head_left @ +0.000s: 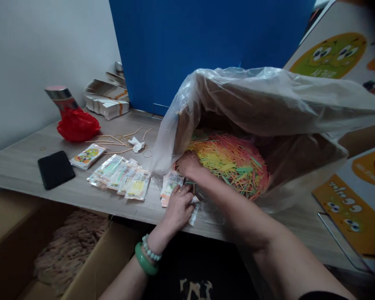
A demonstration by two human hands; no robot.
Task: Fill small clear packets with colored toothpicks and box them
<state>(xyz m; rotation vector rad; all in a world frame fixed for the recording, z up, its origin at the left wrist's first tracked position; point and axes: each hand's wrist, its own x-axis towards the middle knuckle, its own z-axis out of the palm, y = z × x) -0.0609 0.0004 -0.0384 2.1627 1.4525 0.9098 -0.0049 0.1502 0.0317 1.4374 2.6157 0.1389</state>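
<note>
Lower centre: I'm seeing glossy flat packets point(172, 184) under half-curled left hand point(178, 206), hold unclear | centre-right: thin sticks point(228, 160) heaping, right hand point(189, 163) at their left edge, fingers hiding, opening and grip unreadable

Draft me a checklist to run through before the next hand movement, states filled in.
1. Plastic liner open toward the person: ok.
2. Right hand at the coloured sticks: ok.
3. Sticks gripped in its fingers: cannot tell, fingertips hidden.
4. Left hand on the nearer packets: ok.
5. Black flat item apart from the packet row: ok.
6. Tan strands gathered: not ok, they lie scattered.
</note>
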